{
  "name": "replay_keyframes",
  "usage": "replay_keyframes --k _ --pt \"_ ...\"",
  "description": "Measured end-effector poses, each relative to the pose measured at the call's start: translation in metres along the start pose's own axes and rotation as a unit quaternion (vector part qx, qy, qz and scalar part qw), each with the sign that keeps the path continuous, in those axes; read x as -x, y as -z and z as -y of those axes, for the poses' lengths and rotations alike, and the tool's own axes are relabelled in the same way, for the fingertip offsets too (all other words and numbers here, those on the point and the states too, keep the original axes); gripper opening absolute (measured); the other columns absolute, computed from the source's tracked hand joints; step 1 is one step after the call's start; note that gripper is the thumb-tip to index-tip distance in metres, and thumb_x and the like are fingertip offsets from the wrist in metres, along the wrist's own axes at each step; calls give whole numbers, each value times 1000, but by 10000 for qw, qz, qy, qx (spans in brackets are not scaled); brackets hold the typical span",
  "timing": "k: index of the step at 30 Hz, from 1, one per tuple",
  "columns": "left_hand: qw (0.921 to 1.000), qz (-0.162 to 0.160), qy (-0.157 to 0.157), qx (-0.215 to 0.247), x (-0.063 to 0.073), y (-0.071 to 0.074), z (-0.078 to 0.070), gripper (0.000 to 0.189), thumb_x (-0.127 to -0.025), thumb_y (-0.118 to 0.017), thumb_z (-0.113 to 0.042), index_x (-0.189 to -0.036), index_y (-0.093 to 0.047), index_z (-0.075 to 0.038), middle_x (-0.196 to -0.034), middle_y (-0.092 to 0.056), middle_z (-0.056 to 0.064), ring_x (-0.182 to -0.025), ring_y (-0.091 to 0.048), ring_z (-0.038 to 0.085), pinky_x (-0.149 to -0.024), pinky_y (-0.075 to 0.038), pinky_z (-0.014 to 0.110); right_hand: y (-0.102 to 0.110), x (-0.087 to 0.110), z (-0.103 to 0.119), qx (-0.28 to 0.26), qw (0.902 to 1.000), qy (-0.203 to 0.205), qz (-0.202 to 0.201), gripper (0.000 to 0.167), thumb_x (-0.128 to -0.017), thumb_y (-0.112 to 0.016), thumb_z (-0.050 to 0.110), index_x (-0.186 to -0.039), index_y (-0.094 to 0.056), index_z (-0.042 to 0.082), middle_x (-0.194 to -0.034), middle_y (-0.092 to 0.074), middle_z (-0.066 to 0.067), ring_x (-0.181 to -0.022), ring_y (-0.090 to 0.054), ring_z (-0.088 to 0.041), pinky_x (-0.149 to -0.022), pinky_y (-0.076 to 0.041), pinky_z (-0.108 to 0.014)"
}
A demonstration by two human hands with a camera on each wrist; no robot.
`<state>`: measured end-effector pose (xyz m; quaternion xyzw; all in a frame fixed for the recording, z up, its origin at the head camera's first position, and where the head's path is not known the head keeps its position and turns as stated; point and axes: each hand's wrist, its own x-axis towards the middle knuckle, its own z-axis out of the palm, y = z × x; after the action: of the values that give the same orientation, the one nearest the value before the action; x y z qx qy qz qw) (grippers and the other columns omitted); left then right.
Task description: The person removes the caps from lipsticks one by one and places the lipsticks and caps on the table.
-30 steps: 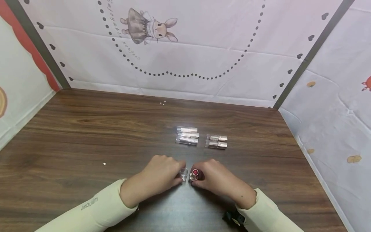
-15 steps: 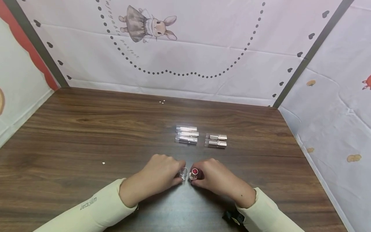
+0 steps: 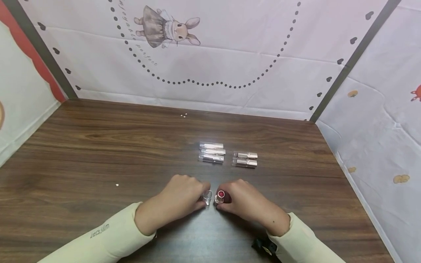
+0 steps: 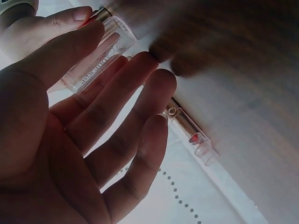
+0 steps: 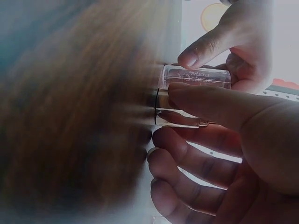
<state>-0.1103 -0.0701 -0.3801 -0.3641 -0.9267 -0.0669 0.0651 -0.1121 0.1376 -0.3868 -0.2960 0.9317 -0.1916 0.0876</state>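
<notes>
My left hand (image 3: 184, 193) pinches a clear lipstick cap (image 3: 207, 196) between thumb and fingers, close to the tabletop. Printed lettering shows on the cap's wall in the left wrist view. Just to its right, my right hand (image 3: 245, 201) grips an uncapped lipstick (image 3: 220, 197) by its shiny metallic base. The lipstick stands upright, its red tip facing up inside a pale ring. A narrow gap separates cap and lipstick in the head view. In the right wrist view, the thumb and index finger hold the lipstick base (image 5: 177, 114) right beside the clear cap.
Beyond my hands lie three capped silver lipsticks (image 3: 211, 152) side by side, with two rose-gold ones (image 3: 245, 159) to their right. Small white bits (image 3: 184, 115) lie near the back edge, another scrap (image 3: 117, 185) at left. Printed cloth walls (image 3: 210, 65) enclose the wooden table (image 3: 98, 146).
The head view has shifted slightly, so the scene sits a little higher. Both hands keep their holds on the cap and the lipstick; the cap leans very slightly leftward.
</notes>
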Motion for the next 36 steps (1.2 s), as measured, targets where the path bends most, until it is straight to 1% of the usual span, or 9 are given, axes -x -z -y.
replay_keyframes --k 9,11,14,17,21,25,28,32,36 --pt "10000 12 -44 17 -1 2 1 31 -73 -86 -34 -73 -58 -20 -60 -55 -8 -51 -52 12 -45 -40 33 6 2 1 1 9999 68 76 20 -79 -83 24 -81 -64 19 -66 -57 12 -58 -47 0 -54 -40 -21" --pt "10000 14 -52 21 -2 2 1 31 -73 -86 -35 -74 -58 -20 -60 -55 -9 -51 -51 11 -45 -40 32 11 3 -1 -18 9998 95 172 19 -79 -84 24 -88 -68 17 -67 -59 11 -59 -49 0 -56 -42 -21" --pt "10000 3 -62 46 -2 1 0 32 -73 -86 -36 -74 -59 -20 -59 -54 -10 -51 -49 10 -45 -40 31 20 6 -6 8 9996 -7 269 29 -79 -84 22 -103 -72 13 -70 -64 10 -62 -54 0 -61 -46 -22" --pt "9999 -7 -88 69 -2 -1 0 32 -74 -86 -36 -74 -59 -19 -59 -53 -11 -51 -47 9 -45 -39 30 28 8 -14 77 9994 -303 124 36 -80 -83 20 -113 -72 9 -75 -69 8 -66 -58 -1 -64 -49 -24" --pt "9999 -53 -100 28 -2 -3 0 33 -73 -86 -35 -73 -58 -19 -59 -53 -11 -51 -49 9 -45 -40 32 37 6 -30 337 9970 -626 -318 30 -83 -80 18 -110 -73 9 -85 -73 2 -73 -66 -8 -68 -54 -29" --pt "9998 -138 -102 -37 -1 -3 0 33 -71 -87 -33 -72 -58 -19 -59 -54 -10 -51 -50 10 -44 -40 32 46 2 -49 731 9908 -779 -833 22 -85 -79 18 -106 -74 10 -92 -74 -2 -82 -70 -17 -73 -57 -38" --pt "9998 -148 -109 -58 0 -3 1 33 -70 -88 -33 -71 -58 -19 -59 -55 -10 -51 -49 9 -44 -40 32 52 -1 -62 1004 9850 -820 -1140 19 -84 -79 16 -101 -75 11 -92 -73 -3 -82 -70 -20 -72 -56 -41" --pt "9999 -76 -65 -58 0 -2 1 33 -71 -88 -34 -72 -58 -19 -58 -54 -10 -50 -48 9 -45 -41 32 54 -5 -73 1291 9804 -852 -1223 17 -83 -80 16 -99 -75 13 -91 -70 -4 -79 -67 -21 -67 -55 -42" --pt "9999 -77 -63 -38 0 -1 0 33 -71 -88 -34 -72 -58 -19 -58 -53 -10 -50 -48 10 -45 -40 32 53 -10 -78 1364 9799 -1015 -1039 16 -82 -81 16 -97 -76 15 -92 -68 -3 -78 -65 -19 -66 -54 -41"
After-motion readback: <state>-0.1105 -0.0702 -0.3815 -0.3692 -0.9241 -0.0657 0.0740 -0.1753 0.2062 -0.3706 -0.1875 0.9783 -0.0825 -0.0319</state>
